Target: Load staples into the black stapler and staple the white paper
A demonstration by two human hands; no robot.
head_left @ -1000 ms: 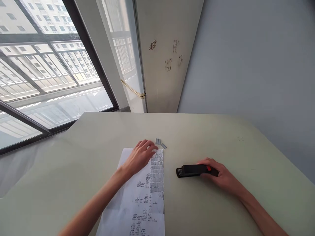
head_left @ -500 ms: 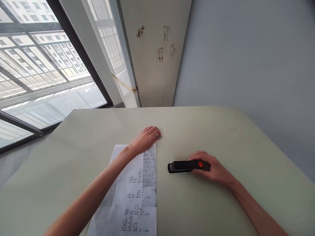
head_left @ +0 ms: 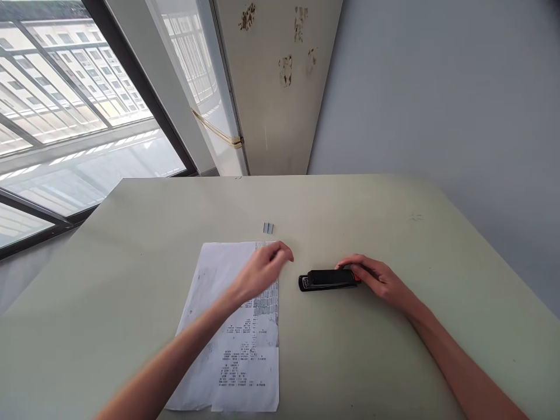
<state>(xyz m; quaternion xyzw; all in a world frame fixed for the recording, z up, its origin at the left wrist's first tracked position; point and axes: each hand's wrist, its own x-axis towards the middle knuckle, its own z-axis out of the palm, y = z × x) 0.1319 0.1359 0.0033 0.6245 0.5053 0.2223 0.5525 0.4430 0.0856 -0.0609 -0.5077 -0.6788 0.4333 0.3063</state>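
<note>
A black stapler (head_left: 326, 280) with a red part at its rear lies on the pale green table (head_left: 394, 361). My right hand (head_left: 376, 279) grips its rear end. My left hand (head_left: 266, 268) hovers over the top right corner of a printed paper sheet (head_left: 231, 344), fingers pinched together just left of the stapler's front. Whatever the fingertips hold is hidden. Small grey staple strips (head_left: 268, 228) lie on the table just beyond the paper's top edge.
A large window (head_left: 65, 105) runs along the left. A stained cream cabinet or door (head_left: 275, 87) stands behind the table's far edge, and a grey wall (head_left: 437, 87) fills the right.
My left hand reached to the staple strips, then drew back towards the stapler with fingers pinched; fewer strips lie on the table. My right hand stayed on the stapler. The camera tilted down.
</note>
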